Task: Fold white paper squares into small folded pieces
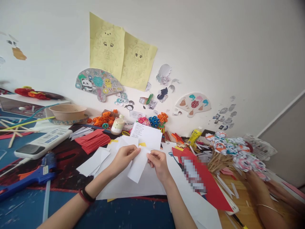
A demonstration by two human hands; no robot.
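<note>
Nearest us, our forearms reach over the desk (133, 216), whose front is a scuffed blue mat. At far left lie a blue glue gun (28, 178) and a white calculator (43, 143), with thin wooden sticks (11, 127) beyond and a round tan bowl (68, 112) by the wall. Next comes a stack of flat red paper (94, 141), then loose white sheets (92, 162) fanned across a dark red patch.

Our left hand (122, 159), a dark band on its wrist, pinches the top left of a slip (138, 167), a smooth white strip tilted above the big sheets at mid-desk. Our right hand (158, 163) has its fingers clenched on the slip's upper right edge, so both hands hold it just off the paper.

Behind stand a small pale bottle (118, 125), paper flowers (153, 121) in orange, pink and blue, and a yellow glue bottle (194, 136). To the right, a red card (209, 184) lies on bare wood, and another person's arm (264, 203) rests beside a bunch of paper pinwheels (233, 152) on sticks.

On the white wall (238, 47) hang two yellow drawings (121, 57), paper fans and small cut-outs.
</note>
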